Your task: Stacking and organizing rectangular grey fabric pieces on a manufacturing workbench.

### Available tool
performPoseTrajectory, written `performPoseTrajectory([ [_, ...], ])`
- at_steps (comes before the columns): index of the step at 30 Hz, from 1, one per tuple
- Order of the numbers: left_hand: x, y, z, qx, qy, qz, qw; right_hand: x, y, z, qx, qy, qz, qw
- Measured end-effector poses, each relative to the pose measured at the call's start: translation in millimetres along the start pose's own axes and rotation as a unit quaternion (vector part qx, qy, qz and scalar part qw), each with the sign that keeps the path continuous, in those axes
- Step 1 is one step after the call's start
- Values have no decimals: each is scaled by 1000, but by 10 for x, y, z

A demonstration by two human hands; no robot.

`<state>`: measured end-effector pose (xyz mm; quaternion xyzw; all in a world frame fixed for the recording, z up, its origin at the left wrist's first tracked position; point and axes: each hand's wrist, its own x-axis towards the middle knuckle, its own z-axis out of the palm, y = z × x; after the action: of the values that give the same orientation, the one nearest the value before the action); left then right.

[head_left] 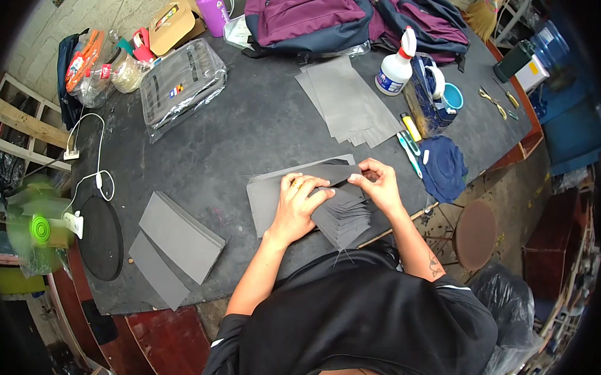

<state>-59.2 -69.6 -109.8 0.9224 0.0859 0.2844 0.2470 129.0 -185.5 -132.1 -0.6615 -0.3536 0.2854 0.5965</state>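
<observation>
A fanned stack of grey fabric pieces [343, 219] lies at the near edge of the dark table [249, 131], on top of a larger grey sheet [267, 193]. The left hand [298, 204] rests flat on the stack, fingers close together and pressing down, while the right hand [379, 182] pinches the top piece between thumb and fingertips at its far end. Toward the left near corner sit two more piles of grey rectangles [177, 239]. Further in, near the middle of the far side, another spread of grey sheets [351, 102] lies beside a white spray bottle [396, 64]. A round navy cloth piece [444, 168] sits by the right edge. A purple backpack [308, 13] and a clear plastic bag [181, 85] lie along the far edge
</observation>
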Motion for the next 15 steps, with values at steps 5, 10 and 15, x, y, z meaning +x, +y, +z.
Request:
performPoseTrajectory([
  [5,-1,5,-18,6,1,6,1000,-11,-62,-45,46,5,29,999],
  [10,26,54,-21,8,0,-23,1000,-23,11,44,-57,55,-6,997],
  [15,3,-11,-1,-13,-31,-14,999,-30,-6,48,-41,45,-25,998],
])
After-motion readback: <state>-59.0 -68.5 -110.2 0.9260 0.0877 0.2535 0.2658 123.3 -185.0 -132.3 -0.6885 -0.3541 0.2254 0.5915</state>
